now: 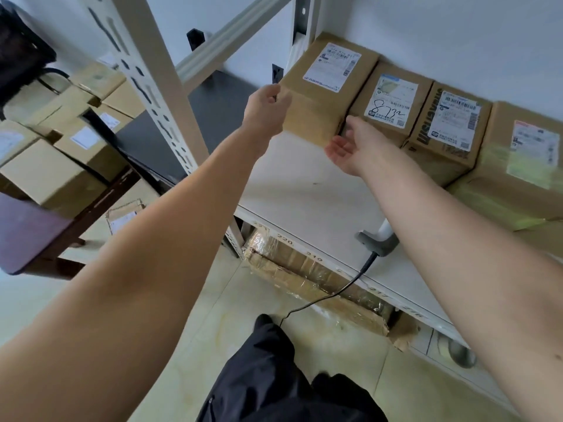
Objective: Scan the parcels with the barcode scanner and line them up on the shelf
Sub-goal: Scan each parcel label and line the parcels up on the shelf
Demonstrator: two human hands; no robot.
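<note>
A white metal shelf [307,190] carries four cardboard parcels in a row against the wall. The leftmost parcel [323,86] sits between both hands: the left hand [268,109] touches its left side, the right hand [355,143] its front corner, palm up, fingers relaxed and apart. A corded barcode scanner [377,240] lies near the shelf's front edge.

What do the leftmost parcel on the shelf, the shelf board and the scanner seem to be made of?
Leftmost parcel: brown corrugated cardboard by its look, matte, with a white paper label stuck on top.
Shelf board: a smooth off-white panel, perhaps laminated wood or painted metal; the picture leaves this open.
Scanner: probably moulded plastic, grey and white, with a black cable.
</note>
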